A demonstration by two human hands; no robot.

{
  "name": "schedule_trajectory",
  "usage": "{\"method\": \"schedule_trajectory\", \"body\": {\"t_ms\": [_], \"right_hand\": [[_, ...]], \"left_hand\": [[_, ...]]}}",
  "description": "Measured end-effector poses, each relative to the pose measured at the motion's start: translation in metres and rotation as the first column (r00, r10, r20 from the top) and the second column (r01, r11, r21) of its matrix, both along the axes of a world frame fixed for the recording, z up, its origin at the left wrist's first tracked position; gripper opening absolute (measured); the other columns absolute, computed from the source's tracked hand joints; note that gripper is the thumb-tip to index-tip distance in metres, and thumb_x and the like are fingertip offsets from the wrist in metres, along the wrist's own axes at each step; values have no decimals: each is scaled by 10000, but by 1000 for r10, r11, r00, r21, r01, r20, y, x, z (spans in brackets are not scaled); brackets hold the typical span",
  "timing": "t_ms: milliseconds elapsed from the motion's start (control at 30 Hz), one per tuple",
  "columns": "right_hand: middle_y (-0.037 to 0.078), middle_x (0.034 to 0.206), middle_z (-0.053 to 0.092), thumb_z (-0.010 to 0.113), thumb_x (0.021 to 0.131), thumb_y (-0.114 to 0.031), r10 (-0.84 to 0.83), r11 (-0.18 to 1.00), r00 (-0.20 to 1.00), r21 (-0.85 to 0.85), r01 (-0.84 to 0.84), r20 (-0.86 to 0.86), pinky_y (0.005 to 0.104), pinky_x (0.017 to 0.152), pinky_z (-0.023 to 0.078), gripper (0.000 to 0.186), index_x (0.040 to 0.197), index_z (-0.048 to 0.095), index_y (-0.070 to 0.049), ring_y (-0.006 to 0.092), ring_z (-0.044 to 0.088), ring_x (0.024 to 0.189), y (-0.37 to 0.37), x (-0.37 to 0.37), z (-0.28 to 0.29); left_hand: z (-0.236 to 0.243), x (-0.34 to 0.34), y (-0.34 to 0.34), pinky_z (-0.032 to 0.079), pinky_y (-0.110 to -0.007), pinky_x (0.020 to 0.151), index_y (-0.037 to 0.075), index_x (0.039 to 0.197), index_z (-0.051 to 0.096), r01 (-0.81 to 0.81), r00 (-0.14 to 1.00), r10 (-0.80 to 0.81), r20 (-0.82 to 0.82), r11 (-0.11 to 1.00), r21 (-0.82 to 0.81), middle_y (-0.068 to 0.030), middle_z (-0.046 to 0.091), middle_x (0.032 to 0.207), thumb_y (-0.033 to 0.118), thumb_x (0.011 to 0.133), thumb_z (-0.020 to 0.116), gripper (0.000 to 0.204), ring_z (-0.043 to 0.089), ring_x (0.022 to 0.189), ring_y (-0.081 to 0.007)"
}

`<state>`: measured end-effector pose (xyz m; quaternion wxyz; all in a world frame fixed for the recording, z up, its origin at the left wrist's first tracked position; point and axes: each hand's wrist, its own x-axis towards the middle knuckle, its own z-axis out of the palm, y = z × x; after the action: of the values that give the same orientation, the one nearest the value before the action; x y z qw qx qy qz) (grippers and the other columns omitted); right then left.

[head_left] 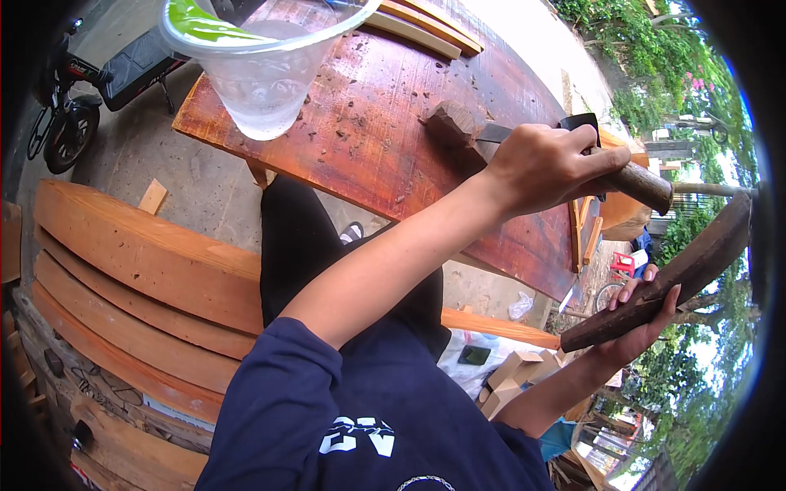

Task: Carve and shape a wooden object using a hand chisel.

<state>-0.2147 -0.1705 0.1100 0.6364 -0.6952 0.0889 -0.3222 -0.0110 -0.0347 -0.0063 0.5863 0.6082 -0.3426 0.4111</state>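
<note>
My left hand (544, 164) grips a round wooden handle (643, 184) over the worn reddish table (368, 164); a thin rod runs from the handle's end toward the right rim. Just behind my fingers a flat metal piece (499, 132) extends to a rough wooden block (454, 123) on the tabletop, beside a black item (580, 123) partly hidden by my hand. My right hand (647, 319) holds a dark, slightly curved wooden piece (659, 286) at a slant, right of the table. At the table's left stands a clear plastic cup (266, 90) with green leaf-like material at its rim.
Long curved planks (147, 262) are stacked at the left. An electric scooter (123, 65) stands behind them on the concrete floor. Wooden strips (422, 29) lie at the table's far end. Cardboard pieces (512, 376) are below right. Trees and a red plastic item (622, 263) show at the right.
</note>
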Motion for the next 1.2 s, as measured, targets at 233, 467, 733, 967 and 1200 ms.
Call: {"method": "schedule_trajectory", "body": {"t_ms": [233,467,733,967,1200], "right_hand": [[92,1038,520,443,1099,-433,-28,999,999,-38,27,-19,247,455,518,442,1104,453,9,133,590,620,12,2,2],[74,999,497,456,1099,-449,-1,999,999,-43,-1,-45,252,465,535,438,1091,444,-11,127,582,631,16,1,1],[79,1003,520,479,1089,-442,-43,998,998,-54,41,-54,246,529,537,438,1124,459,-6,134,587,676,4,-6,3],[97,1000,518,520,1072,-421,-93,990,995,-102,96,30,266,611,510,454,1168,452,18,159,566,732,4,-13,37],[111,893,502,520,1063,-434,-109,984,988,-127,122,111,271,621,479,471,1164,424,16,176,547,712,23,-9,41]], "left_hand": [[-1,0,-4,539,-322,492,278,1281,673,-3,1000,3,20,1000,13,-9,605,790,411,900,748,410,674,561,-195],[1,0,-5,538,-321,487,276,1264,675,-14,1000,14,15,1000,-5,-9,609,794,403,916,738,376,677,562,-189],[10,5,-3,525,-361,462,265,1274,617,-77,984,65,-169,995,-64,-19,628,811,414,916,742,407,669,561,-229],[13,10,-6,522,-360,456,270,1264,637,-127,979,99,-178,979,-156,-9,600,787,417,911,753,400,657,548,-224],[5,5,-14,515,-325,445,296,1232,682,-111,991,102,-88,988,-106,0,593,775,421,891,755,371,644,536,-187]]}}
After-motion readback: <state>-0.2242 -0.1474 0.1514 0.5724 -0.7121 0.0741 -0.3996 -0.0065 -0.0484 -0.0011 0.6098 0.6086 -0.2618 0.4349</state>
